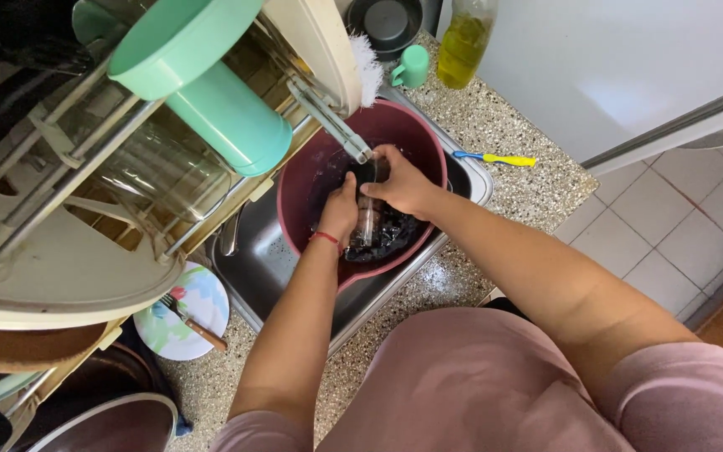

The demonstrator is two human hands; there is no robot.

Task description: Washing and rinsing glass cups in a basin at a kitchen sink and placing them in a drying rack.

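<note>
Left hand and right hand wrapped, fingers curled, round one clear ribbed glass inside the round maroon plastic basin, under the metal tap. Steel sink; speckled stone counter; one yellow toothbrush.

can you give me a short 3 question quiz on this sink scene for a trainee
1. True or false: both hands are inside the maroon basin.
2. What does the left hand grip: A) a clear glass B) a fork C) a bottle?
3. Which thing lies on the counter right of the sink?

Key: 1 true. 2 A. 3 the yellow and blue toothbrush. The right hand is at the glass's top.
</note>
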